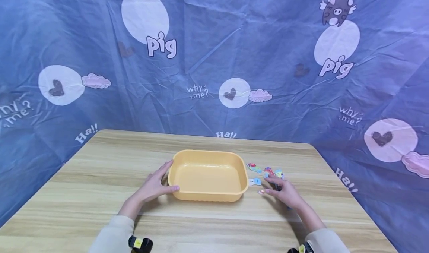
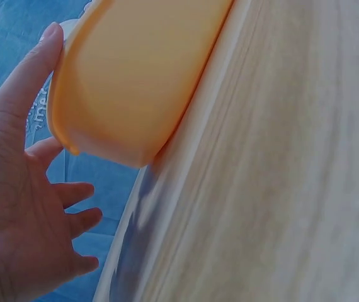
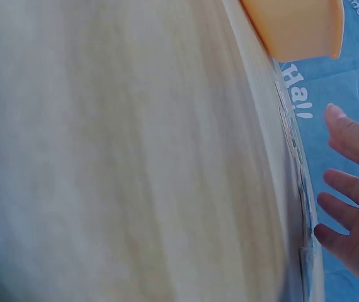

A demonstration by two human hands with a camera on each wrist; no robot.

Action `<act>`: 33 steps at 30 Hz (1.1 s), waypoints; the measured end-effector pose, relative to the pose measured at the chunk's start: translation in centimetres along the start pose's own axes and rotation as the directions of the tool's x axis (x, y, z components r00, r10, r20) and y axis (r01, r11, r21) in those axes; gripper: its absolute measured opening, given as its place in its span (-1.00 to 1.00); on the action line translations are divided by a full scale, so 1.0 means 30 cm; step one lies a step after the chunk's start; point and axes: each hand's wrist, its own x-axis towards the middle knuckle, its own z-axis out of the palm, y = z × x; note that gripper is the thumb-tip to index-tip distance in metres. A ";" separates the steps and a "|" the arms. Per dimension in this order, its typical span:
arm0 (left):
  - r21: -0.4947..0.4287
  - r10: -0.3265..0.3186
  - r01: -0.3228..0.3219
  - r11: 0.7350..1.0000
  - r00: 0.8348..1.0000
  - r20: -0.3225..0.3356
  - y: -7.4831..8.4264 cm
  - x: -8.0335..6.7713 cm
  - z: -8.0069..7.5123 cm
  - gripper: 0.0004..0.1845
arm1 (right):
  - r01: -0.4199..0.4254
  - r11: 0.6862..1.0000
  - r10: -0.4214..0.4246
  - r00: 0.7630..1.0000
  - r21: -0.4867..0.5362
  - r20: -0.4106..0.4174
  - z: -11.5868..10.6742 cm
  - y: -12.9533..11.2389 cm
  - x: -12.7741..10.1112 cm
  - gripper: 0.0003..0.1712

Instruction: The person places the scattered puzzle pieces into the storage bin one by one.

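Note:
An orange-yellow plastic tub (image 1: 209,196) sits on the wooden table, its inside bare. My left hand (image 1: 152,187) is spread at the tub's left end, thumb at the near corner of the rim and index finger by the far corner. In the left wrist view the other fingers of that hand (image 2: 16,201) are apart from the tub (image 2: 123,82). To the tub's right, small colourful flat cutouts lie about, among them a fish-like one (image 1: 254,168) and a blue one (image 1: 257,181). Over these my right hand (image 1: 285,193) hovers, fingers loosely spread and holding nothing; it partly hides several cutouts.
A blue cloth (image 1: 207,59) with pig pictures and lettering hangs behind and beside the table (image 1: 110,160). Seen edge-on in the right wrist view, thin flat pieces (image 3: 302,189) lie near the right hand. Dark bands with yellow patches circle both wrists.

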 end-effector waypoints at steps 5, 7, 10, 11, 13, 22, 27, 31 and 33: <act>-0.060 -0.003 0.003 0.998 1.000 0.009 -0.004 -0.002 0.008 -0.01 | -0.026 0.999 0.026 1.000 0.024 -0.005 0.011 0.010 -0.013 -0.49; -0.083 -0.002 0.003 0.997 1.000 0.013 -0.005 -0.002 0.012 -0.01 | -0.031 0.999 0.031 0.999 0.035 -0.006 0.015 0.013 -0.017 -0.50; -0.104 -0.010 0.012 0.995 1.000 0.015 -0.008 -0.003 0.016 -0.01 | -0.036 0.999 0.037 0.999 0.040 -0.011 0.022 0.018 -0.023 -0.52; -0.108 -0.018 0.020 0.994 1.000 0.015 -0.007 -0.004 0.016 -0.01 | -0.038 0.999 0.038 0.999 0.036 -0.013 0.025 0.020 -0.024 -0.53; -0.122 -0.026 0.028 0.992 1.000 0.014 -0.009 -0.006 0.018 -0.01 | -0.040 0.999 0.041 0.999 0.030 -0.020 0.031 0.024 -0.027 -0.54; -0.200 -0.009 0.012 0.980 1.000 0.013 -0.010 -0.007 0.026 -0.01 | -0.009 1.000 0.010 0.996 0.011 -0.084 0.059 0.043 -0.035 -0.65; -0.215 -0.019 0.025 0.976 0.999 0.026 -0.015 -0.006 0.031 -0.02 | 0.004 1.000 -0.005 0.994 -0.010 -0.110 0.071 0.048 -0.039 -0.69; -0.191 -0.058 0.065 0.979 0.997 0.042 -0.019 -0.008 0.033 -0.02 | 0.002 1.000 -0.006 0.992 -0.028 -0.125 0.079 0.051 -0.039 -0.70; -0.177 -0.078 0.085 0.981 0.996 0.046 -0.019 -0.010 0.034 -0.03 | -0.003 0.999 -0.002 0.992 -0.033 -0.127 0.082 0.051 -0.037 -0.71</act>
